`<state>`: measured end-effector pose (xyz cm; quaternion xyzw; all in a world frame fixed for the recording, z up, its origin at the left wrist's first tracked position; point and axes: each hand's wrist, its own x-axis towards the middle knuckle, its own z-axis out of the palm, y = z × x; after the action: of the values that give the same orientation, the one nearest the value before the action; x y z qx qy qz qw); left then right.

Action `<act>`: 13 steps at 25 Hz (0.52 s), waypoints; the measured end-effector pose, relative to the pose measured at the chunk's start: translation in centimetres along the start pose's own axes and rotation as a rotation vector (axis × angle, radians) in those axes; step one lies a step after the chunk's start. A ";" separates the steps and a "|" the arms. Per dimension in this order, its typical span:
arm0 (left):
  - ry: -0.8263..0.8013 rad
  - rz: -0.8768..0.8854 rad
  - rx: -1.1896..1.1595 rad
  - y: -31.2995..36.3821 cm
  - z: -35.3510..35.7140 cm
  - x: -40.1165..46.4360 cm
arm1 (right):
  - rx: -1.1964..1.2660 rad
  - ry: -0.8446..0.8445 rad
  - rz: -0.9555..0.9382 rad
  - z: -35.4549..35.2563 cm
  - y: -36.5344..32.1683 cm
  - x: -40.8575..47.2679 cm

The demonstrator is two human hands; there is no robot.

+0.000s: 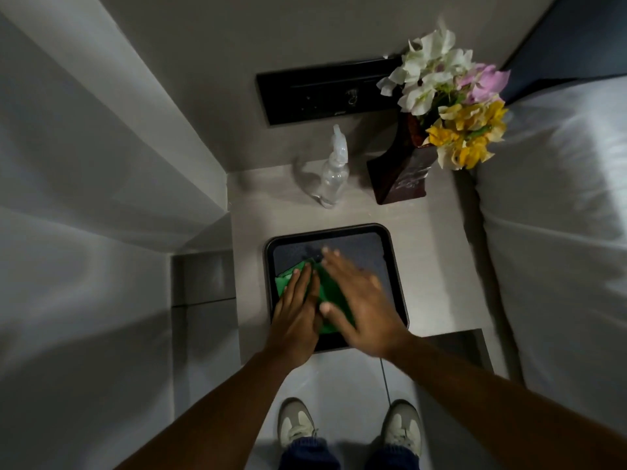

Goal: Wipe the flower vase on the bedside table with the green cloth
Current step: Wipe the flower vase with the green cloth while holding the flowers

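Observation:
The green cloth (328, 293) lies in a dark square tray (390, 252) at the front of the pale bedside table (437, 266). My left hand (298, 310) rests flat on the cloth's left part, fingers together. My right hand (359, 296) lies flat over its right part with fingers spread, blurred by motion. A dark brown flower vase (400, 178) stands upright at the table's back right, holding white, pink and yellow flowers (451, 103). Both hands are well in front of the vase.
A clear spray bottle (334, 171) stands left of the vase. A black wall panel (322, 93) sits behind the table. A white bed (559, 215) borders the right side, a grey wall the left. My shoes (349, 425) stand on the tiled floor.

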<state>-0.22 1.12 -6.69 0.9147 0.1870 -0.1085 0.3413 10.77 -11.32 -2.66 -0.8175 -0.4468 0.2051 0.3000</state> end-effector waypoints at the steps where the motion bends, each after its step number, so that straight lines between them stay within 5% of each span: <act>1: 0.001 -0.001 -0.031 -0.2 -0.2 -0.1 | -0.107 -0.099 -0.037 1.0 0.6 -1.2; 6: 0.033 -0.029 -0.133 -0.6 -0.8 0.3 | -0.426 -0.261 -0.076 2.7 1.6 -1.8; 13: -0.032 -0.120 -0.254 -0.1 -2.4 1.2 | -0.571 -0.399 0.090 2.8 -3.1 0.8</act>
<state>1.02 3.15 -5.37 0.8494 0.2482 -0.1190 0.4504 7.62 -8.50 -2.72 -0.8311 -0.4995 0.2405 -0.0435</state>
